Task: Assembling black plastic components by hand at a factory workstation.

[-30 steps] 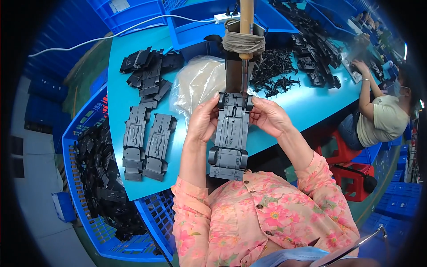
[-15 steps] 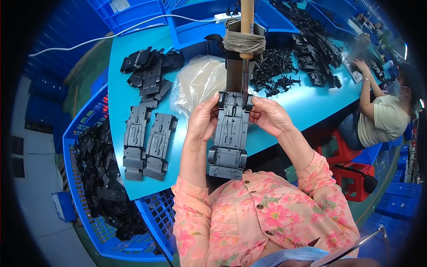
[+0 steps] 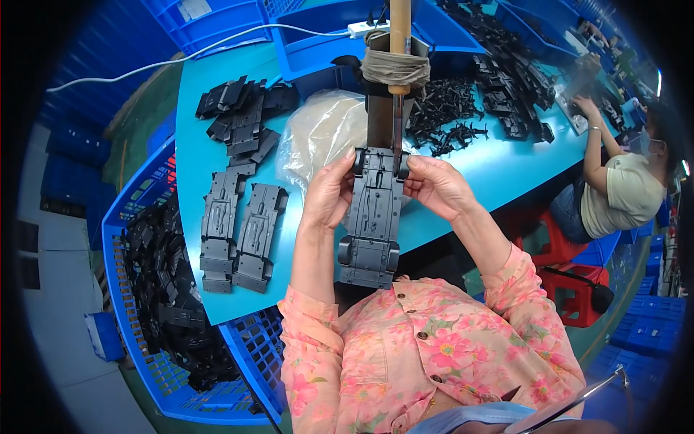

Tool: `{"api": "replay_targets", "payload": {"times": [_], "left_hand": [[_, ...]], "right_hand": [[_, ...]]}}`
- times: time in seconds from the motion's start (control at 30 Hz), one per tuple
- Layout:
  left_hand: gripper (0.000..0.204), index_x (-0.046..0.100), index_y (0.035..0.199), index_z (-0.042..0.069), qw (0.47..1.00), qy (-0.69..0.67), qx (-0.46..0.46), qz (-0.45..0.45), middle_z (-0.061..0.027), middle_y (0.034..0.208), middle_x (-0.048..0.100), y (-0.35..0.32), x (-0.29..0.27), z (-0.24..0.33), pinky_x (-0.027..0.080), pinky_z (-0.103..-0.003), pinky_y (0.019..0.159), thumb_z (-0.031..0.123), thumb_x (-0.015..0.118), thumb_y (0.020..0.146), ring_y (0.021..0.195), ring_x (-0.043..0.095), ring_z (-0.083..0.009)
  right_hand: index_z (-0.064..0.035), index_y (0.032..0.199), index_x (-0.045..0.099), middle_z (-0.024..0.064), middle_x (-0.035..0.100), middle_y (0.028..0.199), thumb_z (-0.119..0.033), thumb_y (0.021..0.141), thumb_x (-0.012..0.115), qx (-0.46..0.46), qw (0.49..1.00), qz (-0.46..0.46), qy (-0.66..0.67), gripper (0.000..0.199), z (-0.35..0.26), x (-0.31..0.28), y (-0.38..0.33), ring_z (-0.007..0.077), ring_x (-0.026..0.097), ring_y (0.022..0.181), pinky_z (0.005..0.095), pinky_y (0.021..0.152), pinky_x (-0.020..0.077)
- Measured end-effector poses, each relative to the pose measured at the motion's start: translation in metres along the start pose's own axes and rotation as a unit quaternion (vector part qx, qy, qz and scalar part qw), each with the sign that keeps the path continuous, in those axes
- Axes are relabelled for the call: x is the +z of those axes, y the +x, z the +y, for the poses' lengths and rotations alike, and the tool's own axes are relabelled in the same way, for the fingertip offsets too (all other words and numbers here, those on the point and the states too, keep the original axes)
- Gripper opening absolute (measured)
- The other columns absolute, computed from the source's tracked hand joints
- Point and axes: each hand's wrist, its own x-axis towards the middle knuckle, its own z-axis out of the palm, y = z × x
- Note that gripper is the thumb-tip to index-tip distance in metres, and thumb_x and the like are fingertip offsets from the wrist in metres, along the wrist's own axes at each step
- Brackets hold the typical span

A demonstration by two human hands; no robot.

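Observation:
Between my hands is a black plastic toy car chassis (image 3: 376, 206), its long flat side facing up. My left hand (image 3: 329, 189) pinches its far left corner, and my right hand (image 3: 439, 186) pinches the far right corner beside a wheel-shaped part. Just beyond the chassis stands an upright tool with a wooden handle (image 3: 400, 29) and a thin metal shaft, which looks like a soldering iron. Cord (image 3: 395, 69) binds it to a dark stand (image 3: 379, 123). The shaft's lower end meets the chassis near my right thumb; whether they touch I cannot tell.
More chassis (image 3: 259, 231) lie on the turquoise table (image 3: 303, 61) at left, beside a clear plastic bag (image 3: 325, 130). Small black parts (image 3: 448, 108) are heaped at right. A blue crate (image 3: 119, 289) full of black parts stands at lower left. A co-worker (image 3: 614, 166) sits at right.
The chassis has shifted very slightly toward the tool and a touch left. Both hands keep their hold on its far corners.

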Motion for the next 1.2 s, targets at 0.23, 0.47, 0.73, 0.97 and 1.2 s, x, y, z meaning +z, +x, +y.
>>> {"api": "replay_targets", "payload": {"times": [0.23,0.47,0.73,0.97,1.2], "left_hand": [[0.026,0.056,0.097,0.000,1.000,0.011,0.001,-0.008,-0.0058,0.087,0.060,0.001,-0.001,-0.001,0.047,-0.024,0.069,0.024,0.054,0.085,0.075,0.056,-0.0108],[0.025,0.058,0.092,0.002,1.000,0.013,0.008,-0.017,-0.0037,0.082,0.061,0.002,-0.004,-0.003,0.047,-0.022,0.065,0.025,0.054,0.085,0.070,0.056,-0.0088],[0.023,0.059,0.089,0.004,0.999,0.024,0.017,-0.017,0.0003,0.077,0.059,-0.001,0.001,0.001,0.044,-0.018,0.059,0.026,0.053,0.085,0.065,0.053,-0.0049],[0.023,0.060,0.089,0.005,0.999,0.039,0.018,0.004,0.0034,0.075,0.058,-0.003,0.006,0.003,0.041,-0.016,0.056,0.027,0.053,0.086,0.062,0.050,-0.0022],[0.023,0.059,0.090,0.005,0.999,0.037,0.015,0.007,0.0030,0.076,0.059,-0.005,0.006,0.002,0.042,-0.017,0.058,0.027,0.053,0.086,0.063,0.051,-0.0023]], "right_hand": [[-0.0062,0.093,0.059,0.0023,0.060,0.084,-0.022,0.080,0.061,-0.004,1.000,-0.001,-0.004,0.020,-0.002,0.000,-0.001,0.0121,0.055,0.074,0.0278,0.073,0.0452],[-0.0062,0.091,0.058,0.0025,0.060,0.086,-0.021,0.081,0.059,-0.018,0.999,-0.012,-0.026,0.018,-0.003,-0.001,-0.002,0.0125,0.055,0.076,0.0274,0.074,0.0450],[-0.0054,0.093,0.058,0.0034,0.060,0.087,-0.020,0.083,0.057,-0.023,0.999,-0.023,-0.032,0.018,-0.003,-0.004,0.000,0.0125,0.056,0.077,0.0275,0.076,0.0450],[-0.0039,0.095,0.057,0.0041,0.061,0.087,-0.020,0.084,0.055,-0.027,0.999,-0.028,-0.039,0.019,-0.002,-0.007,0.003,0.0124,0.057,0.077,0.0272,0.076,0.0451],[-0.0019,0.097,0.056,0.0048,0.061,0.088,-0.019,0.084,0.054,-0.029,0.998,-0.035,-0.046,0.021,-0.003,-0.010,0.003,0.0123,0.057,0.078,0.0273,0.076,0.0451]]}}
